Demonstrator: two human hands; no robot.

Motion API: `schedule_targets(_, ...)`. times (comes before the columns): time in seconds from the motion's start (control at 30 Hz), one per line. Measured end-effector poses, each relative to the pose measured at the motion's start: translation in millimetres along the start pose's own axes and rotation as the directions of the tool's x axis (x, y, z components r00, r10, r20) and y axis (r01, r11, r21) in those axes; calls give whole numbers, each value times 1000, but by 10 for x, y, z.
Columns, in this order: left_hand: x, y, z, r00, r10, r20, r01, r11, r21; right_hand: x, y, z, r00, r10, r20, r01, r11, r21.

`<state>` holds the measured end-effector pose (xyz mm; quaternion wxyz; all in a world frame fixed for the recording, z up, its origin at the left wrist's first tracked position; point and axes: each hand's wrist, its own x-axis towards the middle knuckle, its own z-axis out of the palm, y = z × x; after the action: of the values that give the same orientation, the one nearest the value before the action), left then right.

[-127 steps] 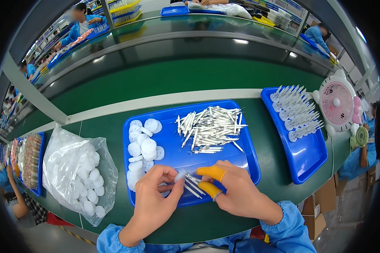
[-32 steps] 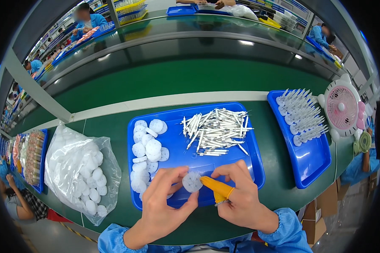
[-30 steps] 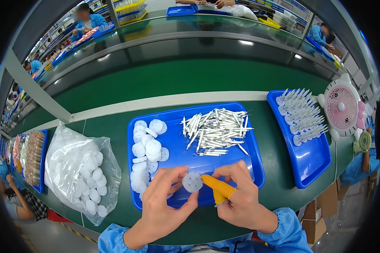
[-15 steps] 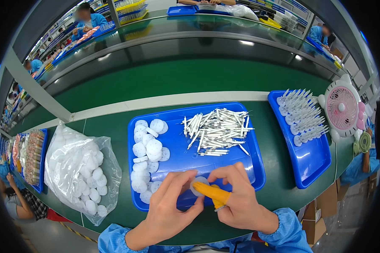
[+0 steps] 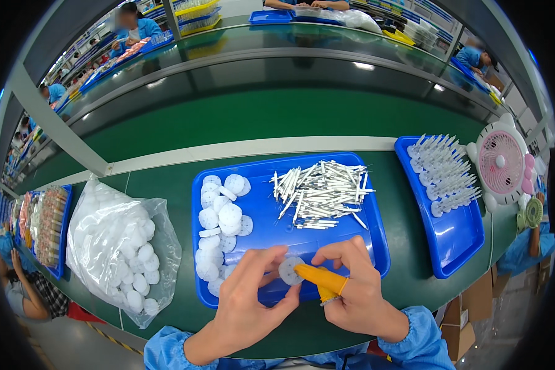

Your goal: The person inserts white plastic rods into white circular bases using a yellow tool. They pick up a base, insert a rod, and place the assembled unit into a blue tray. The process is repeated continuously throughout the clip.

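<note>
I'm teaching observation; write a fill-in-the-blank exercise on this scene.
The left hand holds a round white plastic disc; yellow finger covers sit on the ____ hand.
In the middle blue plastic tray, loose discs lie ____ of thin white rods.
White round pieces lie in a clear plastic ____.
Words: right; left; bag.

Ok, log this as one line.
left hand: holding white disc; right hand: yellow finger cots at disc; blue tray: discs, white sticks
</note>
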<state>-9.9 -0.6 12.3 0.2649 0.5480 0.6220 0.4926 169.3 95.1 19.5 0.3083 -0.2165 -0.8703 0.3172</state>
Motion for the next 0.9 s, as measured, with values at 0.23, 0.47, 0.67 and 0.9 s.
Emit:
schedule_targets(0.23, 12, 18, -34, 999, -5, 34, 4, 1000, 22, -64, -5, 10, 998, -45, 52, 43, 998, 39)
schedule_targets(0.47, -11, 3, -3, 999, -17, 35, 17, 1000, 12, -10, -16, 26, 1000, -22, 15, 21, 999, 42)
schedule_targets(0.67, -19, 4, -31, 998, -59, 38, 60, 998, -26, -47, -9, 7, 998, 61, -16, -60, 997, 45)
schedule_targets(0.9, -2, -82, -25, 977, -17, 211, 139, 806, -575, -194, 104, -159, 871, 332, 361, -460, 810, 363)
